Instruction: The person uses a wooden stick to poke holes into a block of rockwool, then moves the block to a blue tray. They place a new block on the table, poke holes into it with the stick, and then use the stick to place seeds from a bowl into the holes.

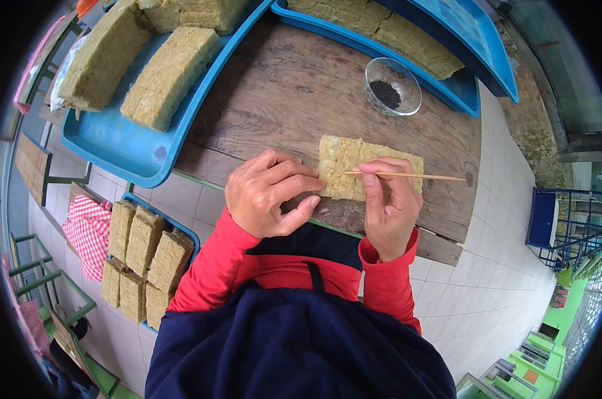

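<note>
My right hand (392, 205) pinches a thin wooden skewer (441, 177), which lies nearly level above a yellowish rockwool slab (341, 157). The skewer's left tip is over the middle of the slab, and my fingers hide part of the slab's right side. My left hand (272, 191) rests at the slab's left edge with bent fingers and the thumb apart, holding nothing. Its fingertips look to be touching that edge. Beyond the slab stands a clear glass bowl (407, 100) with small dark seeds (385, 94) in it.
A blue tray (125, 156) with large rockwool blocks (171, 78) is at the far left of the wooden table (268, 86). More blue trays (470, 100) sit along the far right edge. Lower left, another tray (193, 239) bears several rockwool pieces (145, 239).
</note>
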Demonstrator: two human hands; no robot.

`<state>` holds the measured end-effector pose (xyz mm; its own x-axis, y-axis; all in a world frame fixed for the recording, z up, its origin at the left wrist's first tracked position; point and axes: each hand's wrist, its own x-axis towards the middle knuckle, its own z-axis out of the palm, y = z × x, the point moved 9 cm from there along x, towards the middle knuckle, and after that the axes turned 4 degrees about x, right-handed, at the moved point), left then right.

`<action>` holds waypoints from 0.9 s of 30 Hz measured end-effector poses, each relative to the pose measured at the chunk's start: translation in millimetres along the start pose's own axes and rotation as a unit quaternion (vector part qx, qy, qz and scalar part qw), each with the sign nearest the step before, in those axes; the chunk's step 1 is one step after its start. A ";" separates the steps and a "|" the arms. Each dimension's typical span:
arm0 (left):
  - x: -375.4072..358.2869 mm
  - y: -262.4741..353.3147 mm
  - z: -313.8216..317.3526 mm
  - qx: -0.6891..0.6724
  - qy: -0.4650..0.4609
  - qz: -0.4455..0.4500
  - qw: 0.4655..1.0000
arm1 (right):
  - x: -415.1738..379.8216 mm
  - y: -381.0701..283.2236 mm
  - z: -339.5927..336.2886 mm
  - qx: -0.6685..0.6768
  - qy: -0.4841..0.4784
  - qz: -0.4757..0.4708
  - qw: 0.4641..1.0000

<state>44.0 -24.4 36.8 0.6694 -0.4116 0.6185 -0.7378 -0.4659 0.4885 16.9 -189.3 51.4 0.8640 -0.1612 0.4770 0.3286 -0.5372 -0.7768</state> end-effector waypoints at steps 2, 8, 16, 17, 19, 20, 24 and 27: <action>-0.3 0.1 0.1 0.000 -0.001 0.000 1.000 | 1.1 -2.0 0.6 -0.004 -0.005 0.000 1.000; 1.1 1.4 1.3 -0.010 -0.018 -0.003 1.000 | -0.9 0.8 -6.3 0.027 0.022 0.007 0.999; 3.5 1.3 -1.7 -0.004 -0.004 -0.003 1.000 | -13.0 43.9 -77.3 0.153 0.178 0.097 0.967; 3.2 1.0 -1.6 -0.003 -0.003 -0.004 1.000 | -15.5 47.5 -81.2 0.153 0.179 0.097 0.967; 3.7 1.4 -1.9 -0.001 -0.005 -0.008 1.000 | -22.2 58.8 -86.0 0.179 0.193 0.125 0.957; 3.8 1.1 -2.2 0.002 -0.007 -0.013 1.000 | -24.4 60.1 -85.8 0.181 0.193 0.127 0.956; 2.7 -0.8 0.2 -0.013 -0.026 -0.036 0.999 | -30.3 62.9 -75.8 0.217 0.174 0.152 0.948; 2.5 -3.9 0.4 -0.010 -0.037 -0.057 0.998 | -31.1 59.5 -68.7 0.236 0.158 0.157 0.946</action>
<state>48.5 -23.9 36.1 0.7536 -0.4132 0.5112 -0.6570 -0.4982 0.5658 -16.6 -273.1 18.6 0.8147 -0.5313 0.2324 0.2724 -0.0032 -0.9622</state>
